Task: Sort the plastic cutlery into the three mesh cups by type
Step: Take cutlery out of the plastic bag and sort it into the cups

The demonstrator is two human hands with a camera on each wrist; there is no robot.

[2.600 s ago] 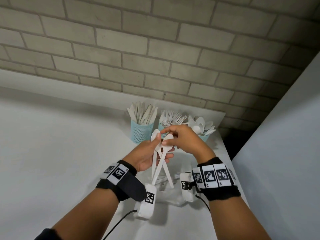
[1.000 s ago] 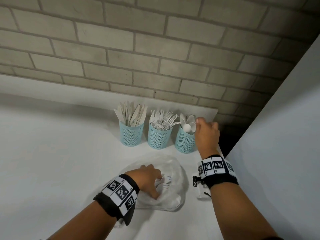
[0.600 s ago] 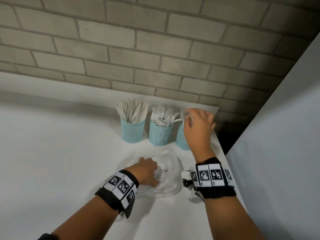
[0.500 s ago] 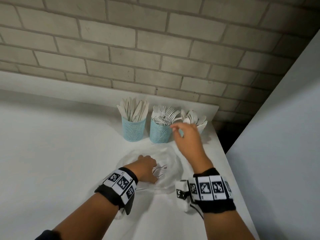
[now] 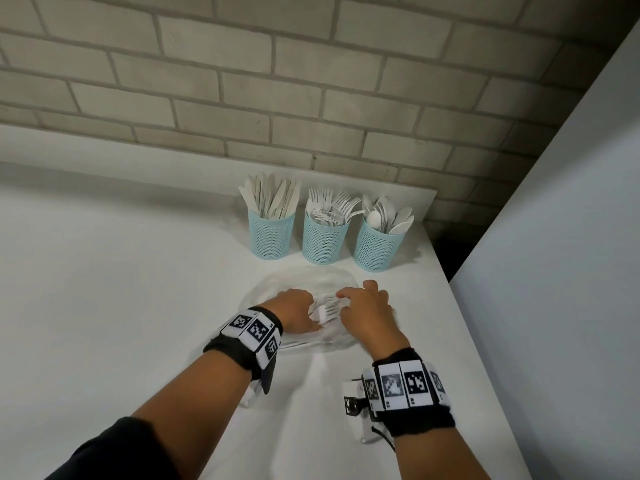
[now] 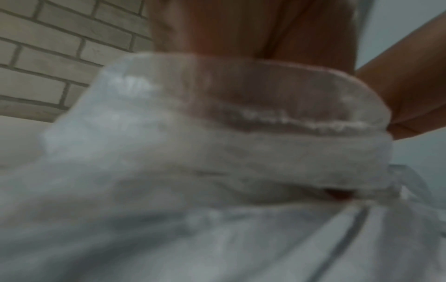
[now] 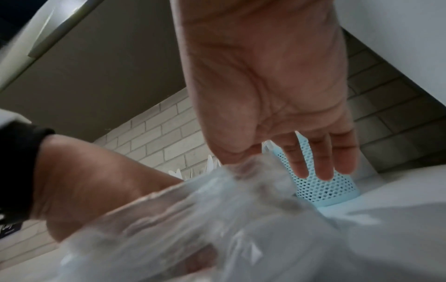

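Observation:
Three light-blue mesh cups stand in a row by the brick wall: knives [image 5: 272, 237], forks [image 5: 323, 242], spoons [image 5: 377, 249]. In front of them a clear plastic bag [image 5: 304, 282] lies on the white table. My left hand [image 5: 304, 315] reaches into the bag and grips a few white forks [image 5: 325, 308], tines pointing right. My right hand [image 5: 349, 299] is beside them; thumb and forefinger seem to pinch the bag [image 7: 217, 229], and its other fingers [image 7: 301, 156] hang straight. In the left wrist view the bag [image 6: 217, 152] blurs nearly everything.
The table [image 5: 104, 306] stretches far to the left. Its right edge runs close beside my right arm, with a white panel [image 5: 571, 271] just past a dark gap. The brick wall [image 5: 311, 81] stands behind the cups.
My right hand has left the spoon cup and come back down to the bag beside my left hand. The left hand has stayed in the bag and closed on the forks.

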